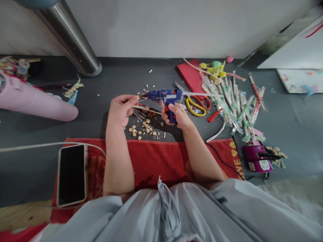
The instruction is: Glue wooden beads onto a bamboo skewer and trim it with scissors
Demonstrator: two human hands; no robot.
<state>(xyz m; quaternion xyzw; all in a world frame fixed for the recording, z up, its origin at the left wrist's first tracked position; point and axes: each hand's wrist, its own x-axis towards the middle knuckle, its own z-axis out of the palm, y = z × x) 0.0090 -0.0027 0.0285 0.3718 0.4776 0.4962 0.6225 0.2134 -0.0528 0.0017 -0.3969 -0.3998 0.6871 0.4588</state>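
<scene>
My right hand [179,115] is wrapped snugly round the handle of the glue gun [158,95], forearm reaching up from my lap. My left hand [120,110] meets its nozzle, thumb and forefinger closed in a pinch; what sits between them is too small to make out. The gun is in front of me, its long axis running left to right: nozzle to my left, white glue stick [202,94] trailing out right. Scissors [188,106] lie just right of the gun, partly under that stick, with wrapped sticks [236,102] beyond. Small wooden pieces [147,127] scatter on its near side, ahead of a red cloth [156,158].
</scene>
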